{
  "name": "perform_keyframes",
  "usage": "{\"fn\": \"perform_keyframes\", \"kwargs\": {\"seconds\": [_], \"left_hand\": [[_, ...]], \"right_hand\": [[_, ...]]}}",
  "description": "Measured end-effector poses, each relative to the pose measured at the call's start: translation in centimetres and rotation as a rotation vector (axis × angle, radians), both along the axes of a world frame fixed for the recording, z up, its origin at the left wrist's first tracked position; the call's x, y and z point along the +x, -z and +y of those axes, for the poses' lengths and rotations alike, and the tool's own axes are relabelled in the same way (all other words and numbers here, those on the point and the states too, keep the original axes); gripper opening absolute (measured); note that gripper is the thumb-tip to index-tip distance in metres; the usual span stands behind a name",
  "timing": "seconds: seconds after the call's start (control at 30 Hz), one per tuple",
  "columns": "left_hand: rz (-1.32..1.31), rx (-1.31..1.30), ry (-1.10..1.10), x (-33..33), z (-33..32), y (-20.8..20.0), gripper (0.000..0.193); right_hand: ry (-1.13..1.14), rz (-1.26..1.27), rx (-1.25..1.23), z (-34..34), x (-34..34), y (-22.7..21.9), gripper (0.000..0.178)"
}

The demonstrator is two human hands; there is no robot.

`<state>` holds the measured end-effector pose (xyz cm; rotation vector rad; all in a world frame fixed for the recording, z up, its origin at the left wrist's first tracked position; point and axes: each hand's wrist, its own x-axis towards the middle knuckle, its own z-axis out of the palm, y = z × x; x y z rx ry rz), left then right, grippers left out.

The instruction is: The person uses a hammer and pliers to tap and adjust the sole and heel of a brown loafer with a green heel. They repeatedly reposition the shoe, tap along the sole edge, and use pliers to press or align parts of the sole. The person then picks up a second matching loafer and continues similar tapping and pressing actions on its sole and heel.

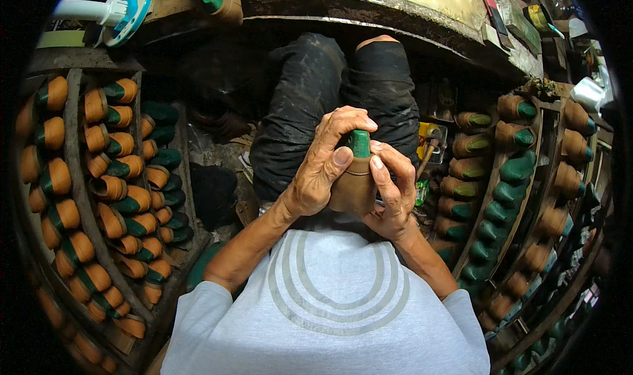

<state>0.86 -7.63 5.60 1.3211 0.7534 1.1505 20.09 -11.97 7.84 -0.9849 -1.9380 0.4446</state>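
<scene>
Two hands, the left hand (318, 169) and right hand (395, 189), wrap a closed grip around a brown shoe upper (352, 189) on its green form (360, 144), between grey shirt (337, 269) and dark trousers (304, 101), apparently fitting or smoothing, so next calls for even fingertip pressure.

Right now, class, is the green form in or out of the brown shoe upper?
Partly in: the brown shoe upper wraps the green form, whose end shows bare between left hand and right hand. Depth is hidden.
</scene>
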Motion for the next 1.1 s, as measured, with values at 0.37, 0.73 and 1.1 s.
{"fn": "perform_keyframes", "kwargs": {"seconds": [0.37, 0.73, 1.1], "left_hand": [[0.043, 0.014, -0.041, 0.7, 0.9, 0.0, 0.054], [-0.021, -0.111, -0.063, 1.4, 2.7, -0.9, 0.068], [0.216, 0.475, 0.175, -0.2, 4.4, 1.4, 0.128]], "right_hand": [[-0.016, -0.041, -0.055, 0.5, 0.9, -0.4, 0.111], [-0.089, -0.121, -0.353, 2.3, 2.5, -3.3, 0.112], [1.297, -0.473, 0.483, 6.8, 29.6, -21.0, 0.06]]}}
